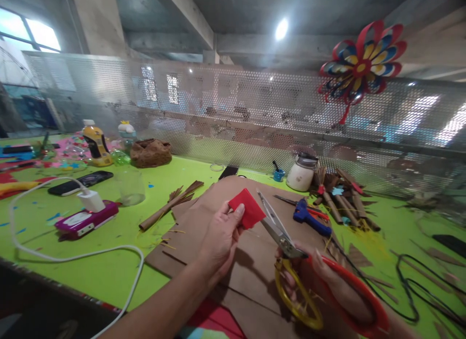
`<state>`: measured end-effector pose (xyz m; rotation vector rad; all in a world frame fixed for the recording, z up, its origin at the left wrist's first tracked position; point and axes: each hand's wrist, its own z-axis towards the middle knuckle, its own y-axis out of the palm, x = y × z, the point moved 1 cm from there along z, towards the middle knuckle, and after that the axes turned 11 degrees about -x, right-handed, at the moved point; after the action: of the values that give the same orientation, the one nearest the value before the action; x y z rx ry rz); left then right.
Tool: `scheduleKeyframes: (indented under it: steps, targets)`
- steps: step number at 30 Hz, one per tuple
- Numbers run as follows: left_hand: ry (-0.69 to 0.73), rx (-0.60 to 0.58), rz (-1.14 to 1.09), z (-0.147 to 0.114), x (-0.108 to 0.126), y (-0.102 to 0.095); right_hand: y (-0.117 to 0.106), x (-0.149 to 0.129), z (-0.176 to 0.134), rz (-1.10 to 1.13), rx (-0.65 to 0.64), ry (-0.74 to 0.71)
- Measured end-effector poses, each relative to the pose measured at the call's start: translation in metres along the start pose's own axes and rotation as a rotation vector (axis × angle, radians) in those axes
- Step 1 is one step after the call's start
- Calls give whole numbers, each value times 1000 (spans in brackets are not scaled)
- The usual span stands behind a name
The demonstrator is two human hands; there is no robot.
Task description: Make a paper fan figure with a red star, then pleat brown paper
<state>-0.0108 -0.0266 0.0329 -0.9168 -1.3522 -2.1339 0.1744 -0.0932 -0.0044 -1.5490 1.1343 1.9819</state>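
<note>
Our left hand [222, 237] pinches a folded-looking piece of red paper [249, 208] between thumb and fingers, holding it up over the brown cardboard [204, 222]. Our right hand [309, 276] grips a pair of scissors [282, 234], with one red and one yellow handle loop; its blades stand apart and point up toward the paper. The paper's right corner is right by the blades, though we cannot tell whether they touch.

The cardboard lies on the lime-green desk [163, 178], beneath both hands. Toward its right edge we see a blue glue gun [309, 217], and beyond its far right side a whitish jar [301, 174] beside a small blue pot [278, 175]. Near the jar, brown paper rolls [337, 208] lie in a cluster.

To the left, we have a fringed brown roll [160, 215], a clear cup [131, 191], a dark phone [80, 182] and a purple power strip [87, 220] with a white plug [91, 201] in it. Behind everything runs a perforated metal screen [233, 96], with a red, blue and yellow flower ornament [361, 67] at its right.
</note>
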Motion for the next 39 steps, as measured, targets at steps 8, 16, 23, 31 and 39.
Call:
scheduleKeyframes:
  steps: [8, 16, 23, 31, 39]
  targets:
    - [26, 20, 39, -1, 1, 1, 12, -5, 2, 138, 18, 26]
    - [31, 26, 18, 1, 0, -1, 14, -7, 2, 50, 114, 45]
    - [22, 8, -10, 1, -1, -2, 17, -9, 2, 46, 185, 62]
    - [17, 18, 37, 0, 0, 0, 18, -3, 4, 12, 103, -2]
    - [-37, -6, 37, -4, -7, 4, 17, 0, 6, 33, 128, -1]
